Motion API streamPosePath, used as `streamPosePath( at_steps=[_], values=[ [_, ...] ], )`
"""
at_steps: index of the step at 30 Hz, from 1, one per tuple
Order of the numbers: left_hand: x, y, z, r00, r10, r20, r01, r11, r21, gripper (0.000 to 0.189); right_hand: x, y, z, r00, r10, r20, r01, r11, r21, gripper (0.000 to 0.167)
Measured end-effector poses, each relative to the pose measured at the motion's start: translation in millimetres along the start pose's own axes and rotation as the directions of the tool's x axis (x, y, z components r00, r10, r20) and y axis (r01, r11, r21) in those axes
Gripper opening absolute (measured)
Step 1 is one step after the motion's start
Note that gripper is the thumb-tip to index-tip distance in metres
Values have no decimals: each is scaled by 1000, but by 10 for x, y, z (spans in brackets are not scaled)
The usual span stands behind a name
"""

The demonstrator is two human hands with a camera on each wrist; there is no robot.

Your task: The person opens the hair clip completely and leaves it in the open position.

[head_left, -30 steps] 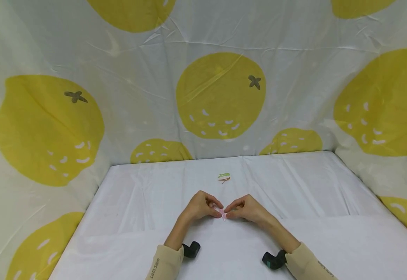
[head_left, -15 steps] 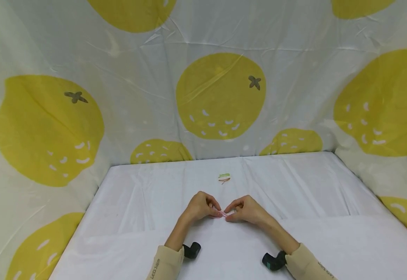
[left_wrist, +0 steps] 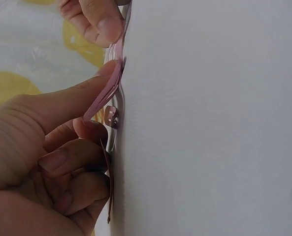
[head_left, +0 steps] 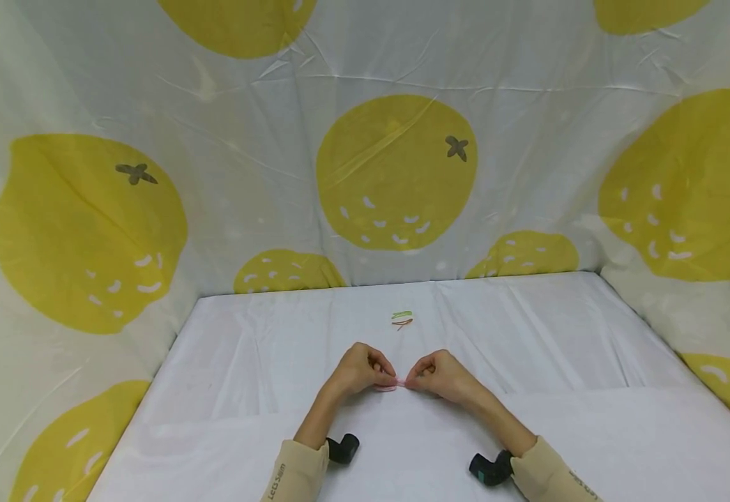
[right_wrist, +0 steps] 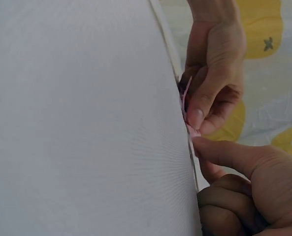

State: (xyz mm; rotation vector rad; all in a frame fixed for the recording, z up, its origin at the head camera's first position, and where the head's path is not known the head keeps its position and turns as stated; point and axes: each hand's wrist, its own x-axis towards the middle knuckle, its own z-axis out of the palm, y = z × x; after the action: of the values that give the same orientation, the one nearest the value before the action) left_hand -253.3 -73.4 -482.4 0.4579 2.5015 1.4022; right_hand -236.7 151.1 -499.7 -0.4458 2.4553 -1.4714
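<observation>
Between my two hands, low over the white tabletop, is a thin pink slotted strip that looks like a snap hair clip (left_wrist: 104,93). My left hand (head_left: 360,369) pinches one end between thumb and forefinger, its other fingers curled below. The other end is pinched by the fingertips of my right hand (head_left: 441,373), which cover it in the right wrist view. A slim brownish strip (left_wrist: 110,184) stands against the curled left fingers; whether they hold it I cannot tell. Just past the pink clip, a small pinkish-brown slotted piece (left_wrist: 111,117) shows near the table.
Farther back on the table (head_left: 264,362) lie a green clip (head_left: 401,314) and an orange-brown clip (head_left: 402,322). A lemon-print curtain (head_left: 396,171) hangs behind and along both sides. Black wrist cameras (head_left: 344,448) stick out inward from the beige sleeves.
The pink clip has turned from slanting toward me to lying crosswise between the hands. The right fingertips, parted half a second ago, have closed on its end. Left hand nearly still.
</observation>
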Motion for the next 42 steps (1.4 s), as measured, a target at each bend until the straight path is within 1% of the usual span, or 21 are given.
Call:
streamPosePath(
  at_steps=[2, 3, 8, 11, 14, 17, 19, 24, 27, 31, 35, 42],
  values=[
    [1, -10, 4, 1000, 17, -3, -17, 1000, -24, 8, 0, 6, -14, 1000, -1, 5, 1, 1000, 5, 14],
    [1, -14, 5, 1000, 24, -3, -24, 999, -41, 7, -4, 4, -22, 1000, 10, 6, -10, 1000, 17, 15],
    [3, -22, 15, 999, 49, -8, -49, 992, -117, 8, -20, 0, -56, 995, 96, 26, -99, 988, 116, 19],
    [1, 1, 10, 999, 38, -18, -40, 990, -135, 9, -19, 2, -71, 992, 120, 36, -124, 980, 154, 20],
    [-9, 21, -6, 1000, 6, -21, -9, 989, -145, 6, -10, -2, -78, 991, 127, 39, -132, 974, 182, 20],
    [-20, 32, -23, 1000, -17, -16, 14, 987, -161, 4, 1, -13, -87, 992, 125, 25, -127, 973, 194, 20],
    [-16, 34, -32, 1000, -28, -11, 26, 984, -175, 5, 6, -19, -93, 993, 118, 3, -116, 976, 185, 21],
    [10, 42, -42, 999, -39, -19, 34, 978, -206, 6, 14, -38, -102, 992, 86, -91, -69, 983, 170, 21],
    [22, 48, -43, 998, -56, -29, 48, 975, -217, 9, 18, -60, -101, 987, 85, -139, -54, 976, 213, 22],
    [25, 82, -39, 998, -51, -39, 41, 971, -236, 15, 17, -86, -101, 983, 77, -165, -31, 964, 264, 23],
    [19, 119, -31, 998, -45, -36, 34, 962, -271, 19, 12, -108, -94, 982, 52, -182, -2, 964, 268, 24],
    [8, 134, -25, 998, -39, -55, 22, 957, -290, 19, 9, -115, -84, 971, 63, -233, 2, 963, 269, 22]
  ],
)
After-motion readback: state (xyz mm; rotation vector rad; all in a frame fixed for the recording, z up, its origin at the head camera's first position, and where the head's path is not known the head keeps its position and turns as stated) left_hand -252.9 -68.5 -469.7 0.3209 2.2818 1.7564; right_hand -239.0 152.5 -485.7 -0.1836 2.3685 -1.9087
